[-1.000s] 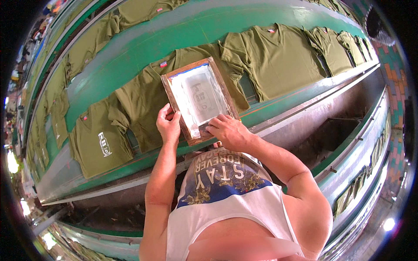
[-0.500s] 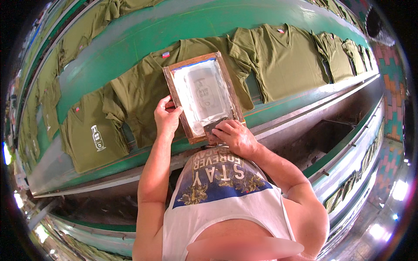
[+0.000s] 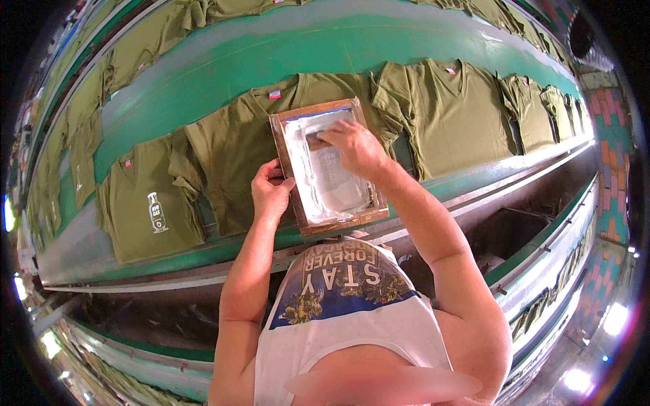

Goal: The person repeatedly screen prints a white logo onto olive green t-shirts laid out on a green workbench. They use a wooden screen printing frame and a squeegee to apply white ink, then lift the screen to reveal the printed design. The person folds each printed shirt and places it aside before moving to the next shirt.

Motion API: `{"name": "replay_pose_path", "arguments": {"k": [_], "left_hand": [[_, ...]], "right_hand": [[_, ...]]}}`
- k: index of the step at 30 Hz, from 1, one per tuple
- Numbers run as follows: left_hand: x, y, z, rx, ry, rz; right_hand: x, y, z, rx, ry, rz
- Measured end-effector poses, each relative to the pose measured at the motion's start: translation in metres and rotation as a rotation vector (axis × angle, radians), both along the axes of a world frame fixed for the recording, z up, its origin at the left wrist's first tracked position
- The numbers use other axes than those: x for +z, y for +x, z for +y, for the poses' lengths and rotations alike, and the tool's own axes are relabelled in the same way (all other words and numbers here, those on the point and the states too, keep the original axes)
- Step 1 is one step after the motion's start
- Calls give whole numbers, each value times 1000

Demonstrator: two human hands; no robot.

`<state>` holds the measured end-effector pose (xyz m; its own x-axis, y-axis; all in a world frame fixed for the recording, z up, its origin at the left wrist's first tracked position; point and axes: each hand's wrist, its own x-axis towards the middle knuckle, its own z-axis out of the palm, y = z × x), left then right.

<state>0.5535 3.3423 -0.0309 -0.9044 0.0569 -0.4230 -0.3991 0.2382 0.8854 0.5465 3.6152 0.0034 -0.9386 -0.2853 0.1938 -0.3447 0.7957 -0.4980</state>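
A wooden-framed printing screen (image 3: pixel 345 222) lies on an olive V-neck T-shirt (image 3: pixel 230 145). White ink is smeared around the inside of its mesh, where a bottle-shaped design shows. My left hand (image 3: pixel 272 193) grips the screen's left rail, thumb and fingers closed on the wood. Over the far half of the mesh, my right hand (image 3: pixel 359 150) is closed around a squeegee (image 3: pixel 315 139), of which only a dark part shows past the fingers. To the left lies another olive T-shirt (image 3: pixel 139 210) with a white bottle print (image 3: pixel 157 213).
The shirts lie in a row on a long green table (image 3: pixel 223 88). Further right are more olive shirts (image 3: pixel 453 115). A metal rail (image 3: pixel 176 279) runs along the near table edge, with a dark trough (image 3: pixel 501 233) below. Another row of shirts (image 3: pixel 145 51) lies across the table.
My right hand has moved the squeegee from the screen's near end to its far end. My left hand stays on the left rail. The whole view has shifted slightly.
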Motion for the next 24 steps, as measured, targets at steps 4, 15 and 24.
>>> {"name": "replay_pose_path", "arguments": {"k": [4,15,24], "left_hand": [[0,1,0,16,14,3],[-15,0,-5,-7,-36,6],[-17,2,-5,38,-37,9]], "right_hand": [[4,0,-5,5,37,-25],[15,23,3,104,24,12],[10,-15,7,32,0,-27]]}}
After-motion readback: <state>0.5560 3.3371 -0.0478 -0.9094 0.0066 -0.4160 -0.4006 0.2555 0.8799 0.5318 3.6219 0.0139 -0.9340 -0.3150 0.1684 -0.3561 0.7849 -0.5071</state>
